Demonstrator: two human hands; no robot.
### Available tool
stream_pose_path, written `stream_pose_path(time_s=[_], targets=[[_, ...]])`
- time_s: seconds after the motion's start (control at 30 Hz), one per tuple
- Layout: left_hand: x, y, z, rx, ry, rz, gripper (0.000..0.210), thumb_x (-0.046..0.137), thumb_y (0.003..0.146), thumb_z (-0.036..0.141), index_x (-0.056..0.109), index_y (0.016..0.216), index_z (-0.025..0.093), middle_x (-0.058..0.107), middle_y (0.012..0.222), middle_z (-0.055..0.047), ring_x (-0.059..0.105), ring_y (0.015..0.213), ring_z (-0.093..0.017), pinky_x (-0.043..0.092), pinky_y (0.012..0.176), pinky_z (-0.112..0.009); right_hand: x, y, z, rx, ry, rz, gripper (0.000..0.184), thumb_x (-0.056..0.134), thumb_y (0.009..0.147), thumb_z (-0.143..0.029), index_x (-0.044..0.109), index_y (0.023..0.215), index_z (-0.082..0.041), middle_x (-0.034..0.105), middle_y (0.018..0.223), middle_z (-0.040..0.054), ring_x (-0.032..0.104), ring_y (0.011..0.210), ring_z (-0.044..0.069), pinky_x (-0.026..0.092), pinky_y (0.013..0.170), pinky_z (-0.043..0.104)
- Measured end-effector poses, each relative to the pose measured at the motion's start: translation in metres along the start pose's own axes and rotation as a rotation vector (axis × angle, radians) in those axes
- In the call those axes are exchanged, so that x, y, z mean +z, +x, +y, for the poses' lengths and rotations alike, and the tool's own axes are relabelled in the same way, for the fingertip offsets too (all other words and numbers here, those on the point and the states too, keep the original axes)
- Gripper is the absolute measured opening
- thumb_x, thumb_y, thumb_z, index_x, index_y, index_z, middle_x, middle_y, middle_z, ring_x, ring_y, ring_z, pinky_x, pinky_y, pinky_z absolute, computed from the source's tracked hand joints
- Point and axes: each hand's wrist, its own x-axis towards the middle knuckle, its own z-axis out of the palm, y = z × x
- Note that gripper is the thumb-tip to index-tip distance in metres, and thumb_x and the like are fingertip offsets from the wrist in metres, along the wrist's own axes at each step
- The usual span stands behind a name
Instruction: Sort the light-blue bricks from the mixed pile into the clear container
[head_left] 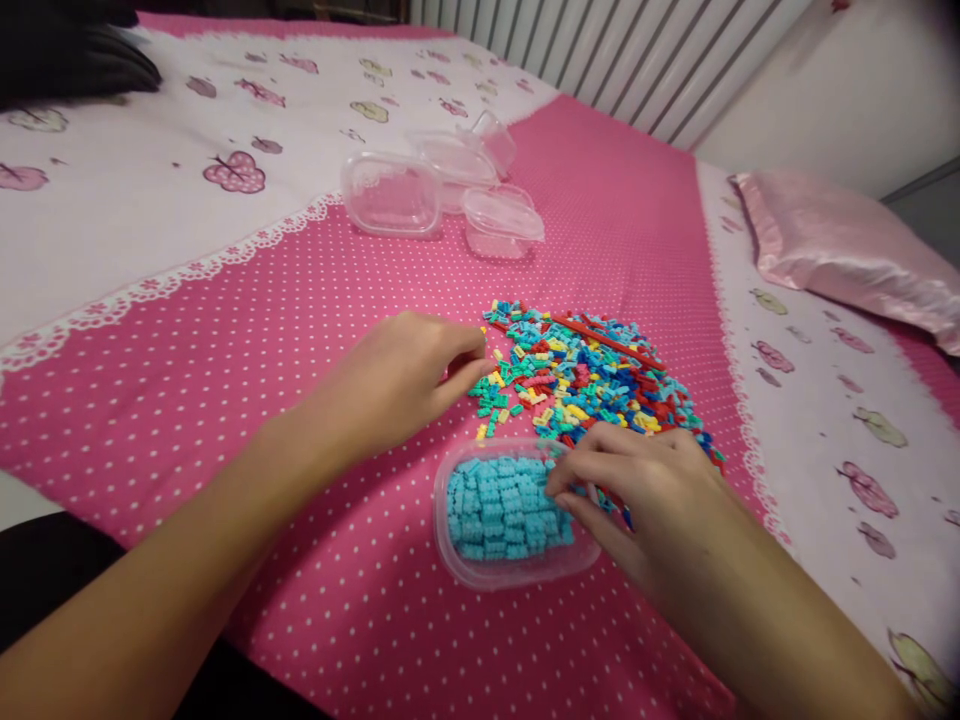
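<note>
Bricks of small, light blue, ridged plastic (502, 505) sit packed in rows just left of the right hand's fingertips, inside a clear, rounded-rectangular plastic container (510, 578). The right hand (652, 485) reaches over the container's right side, its thumb and index finger drawn close together at the edge of the bricks; whether they pinch one, I cannot tell. The left hand (416, 370) is above and to the left of the container, fingers curled and thumb near the index finger, at the left edge of a loose heap of tiny plastic bricks in red, yellow, green and blue (592, 385). Whether it holds a piece is also unclear.

The heap spreads from the left hand's fingertips across to just beyond the right hand, whose knuckles overlap its near edge in view. A long, thin red strip (611, 342) lies across the heap, beyond the right hand. Farther off, past the left hand, a group of clear plastic containers (394, 200) stands close together. Under everything lies a bright pink bedspread with white dots (352, 620), edged with white lace. Well to the right of the right hand rests a shiny pale pink pillow (847, 245).
</note>
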Motion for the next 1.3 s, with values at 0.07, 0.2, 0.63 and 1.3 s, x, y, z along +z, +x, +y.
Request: stream_pose_path(time_s=[0.07,0.2,0.63,1.3], targets=[[0.000,0.000,0.000,-0.012,0.007,-0.009,0.029,0.050,0.099,0.031,0.062,0.077,0.016,0.062,0.069,-0.002,0.052,0.061,-0.013,0.026,0.060,-0.028,-0.001,0.001,0.000,0.001,0.010,-0.013,0.019,0.074,0.081,-0.009,0.071,0.073,-0.026,0.071,0.080,-0.0030,0.064,0.075,0.019,0.030,0.072,0.036],[0.000,0.001,0.000,-0.027,0.016,-0.031,0.030,0.049,0.100,0.032,0.061,0.077,0.016,0.062,0.070,-0.002,0.051,0.062,-0.013,0.026,0.060,-0.029,-0.001,0.003,-0.002,0.023,0.011,-0.022,0.023,0.078,0.076,-0.007,0.068,0.069,-0.027,0.070,0.070,-0.0077,0.062,0.073,0.018,0.026,0.073,0.037],[0.000,0.001,0.000,-0.031,0.026,-0.036,0.029,0.049,0.099,0.032,0.063,0.078,0.016,0.064,0.071,-0.002,0.053,0.063,-0.014,0.027,0.061,-0.028,0.003,0.006,0.000,-0.036,-0.115,0.050,0.020,0.073,0.075,-0.010,0.071,0.070,-0.029,0.070,0.065,-0.0060,0.062,0.067,0.018,0.023,0.072,0.039],[0.001,0.002,-0.001,-0.038,0.051,-0.054,0.027,0.050,0.099,0.031,0.062,0.080,0.016,0.063,0.072,-0.002,0.052,0.064,-0.014,0.027,0.062,-0.029,0.004,0.010,-0.001,-0.027,-0.081,0.020,0.019,0.078,0.073,-0.009,0.069,0.070,-0.025,0.074,0.071,-0.0049,0.066,0.070,0.020,0.022,0.073,0.038]])
